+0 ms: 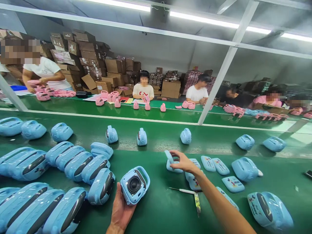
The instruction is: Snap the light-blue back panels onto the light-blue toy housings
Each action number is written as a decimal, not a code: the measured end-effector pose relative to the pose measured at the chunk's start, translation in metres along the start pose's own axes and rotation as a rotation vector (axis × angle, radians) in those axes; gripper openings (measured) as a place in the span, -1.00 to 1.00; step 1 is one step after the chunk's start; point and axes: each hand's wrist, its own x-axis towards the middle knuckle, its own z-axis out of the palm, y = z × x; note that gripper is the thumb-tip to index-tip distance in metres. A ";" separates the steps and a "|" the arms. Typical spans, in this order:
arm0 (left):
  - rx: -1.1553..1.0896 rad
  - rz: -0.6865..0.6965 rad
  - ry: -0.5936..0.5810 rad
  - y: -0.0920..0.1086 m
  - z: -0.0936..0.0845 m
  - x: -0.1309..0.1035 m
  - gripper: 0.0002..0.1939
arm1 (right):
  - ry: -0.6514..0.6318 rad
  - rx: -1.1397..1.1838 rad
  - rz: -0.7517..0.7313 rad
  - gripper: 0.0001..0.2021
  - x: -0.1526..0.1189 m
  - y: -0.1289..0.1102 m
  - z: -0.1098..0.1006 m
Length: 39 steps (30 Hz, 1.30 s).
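Observation:
My left hand (122, 209) is closed around the lower left of a light blue portable speaker (134, 184), tilted so its round black cone faces up at me and its carry handle points right. Between the fingertips of my right hand (184, 162), a blue cover plate (168, 155) is pinched, raised on edge above another blue plate (175, 169). Printed plates with a cartoon figure (233, 184) lie around my right forearm. Below that hand rests a thin white-handled screwdriver (186, 191), beside a small yellow-green strip (197, 203).
Rows of blue speakers (26, 162) fill the left of the green bench (151, 217). More blue speakers (270, 211) stand at right, and others (186, 136) are spaced along the belt. Beyond a white frame (216, 84), several people sit or stand among pink speakers (112, 96).

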 end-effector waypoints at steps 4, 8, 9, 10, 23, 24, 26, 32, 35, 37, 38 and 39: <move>0.027 0.049 -0.040 0.006 -0.005 -0.008 -0.52 | -0.119 -0.283 -0.084 -0.31 0.042 -0.024 0.039; 0.100 0.108 0.086 0.007 -0.004 -0.012 -0.59 | -0.238 -0.448 -0.110 -0.35 0.071 -0.040 0.069; 0.109 0.119 0.114 0.006 -0.002 -0.013 -0.60 | -0.257 -0.475 -0.112 -0.36 0.075 -0.042 0.072; 0.115 0.128 0.135 0.006 -0.001 -0.013 -0.62 | -0.271 -0.496 -0.112 -0.38 0.076 -0.043 0.074; 0.301 0.224 0.313 -0.003 0.016 -0.012 -0.46 | -0.091 0.121 0.006 -0.46 0.018 -0.069 0.078; 0.368 0.225 0.360 -0.005 0.027 -0.013 -0.38 | -0.076 0.264 0.032 -0.47 0.010 -0.075 0.086; 0.493 0.236 0.399 -0.009 0.048 -0.014 -0.22 | -0.026 0.374 0.045 -0.43 -0.005 -0.091 0.104; 0.635 0.219 0.437 -0.016 0.077 -0.021 0.00 | 0.189 0.207 -0.066 -0.42 -0.025 -0.122 0.131; 0.654 0.191 0.423 -0.017 0.076 -0.023 0.06 | 0.223 0.183 -0.118 -0.44 -0.028 -0.122 0.133; 0.659 0.193 0.427 -0.017 0.076 -0.023 0.06 | 0.244 0.169 -0.140 -0.45 -0.030 -0.119 0.134; 0.664 0.196 0.436 -0.018 0.077 -0.024 0.06 | 0.252 0.165 -0.150 -0.45 -0.030 -0.118 0.135; 0.672 0.200 0.449 -0.018 0.077 -0.024 0.05 | 0.259 0.165 -0.161 -0.45 -0.031 -0.117 0.135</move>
